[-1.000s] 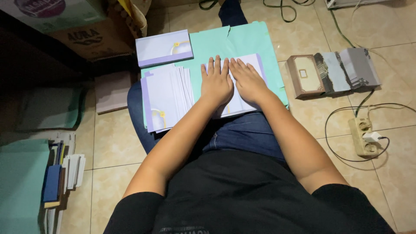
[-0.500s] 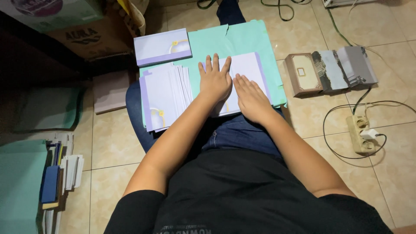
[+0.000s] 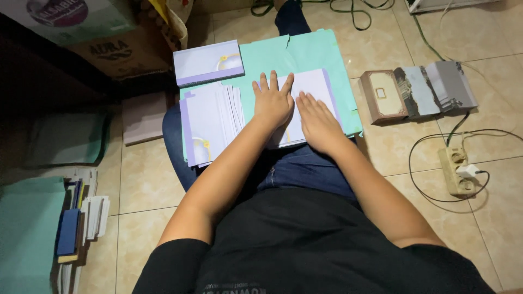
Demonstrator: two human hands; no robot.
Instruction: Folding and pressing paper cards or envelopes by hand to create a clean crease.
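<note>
Scene: A person sits on a tiled floor (image 3: 381, 147) with a mint-green folder (image 3: 321, 54) across the lap, serving as a work surface.
Left hand: The left hand (image 3: 272, 103) lies flat, palm down, fingers spread wide, on a white sheet (image 3: 313, 84) with a lilac edge; it grips nothing.
Right hand: The right hand (image 3: 318, 122) lies flat just beside it on the same sheet, fingers close together and straight, holding nothing.
Sheet: It sits on the right half of the folder, under both palms, its lower edge reaching the folder's near rim.
Nearby: A fanned stack of like sheets (image 3: 210, 122) rests on the folder's left half, overhanging its edge above the knee; a lilac booklet (image 3: 208, 62) lies beyond it.
Floor: A brown box (image 3: 381, 97) with an open grey cover sits to the right, near a power strip (image 3: 456, 170) with looping cables.
Risk, slipping: The folder is balanced on the legs, so uneven pressing could tilt it and send the fanned stack sliding to the floor.
Risk, creasing: A skewed push of the palms could wrinkle the sheet or set a crooked fold.
Risk, mixing: A sleeve or wrist brushing left could scatter the stack's order.
</note>
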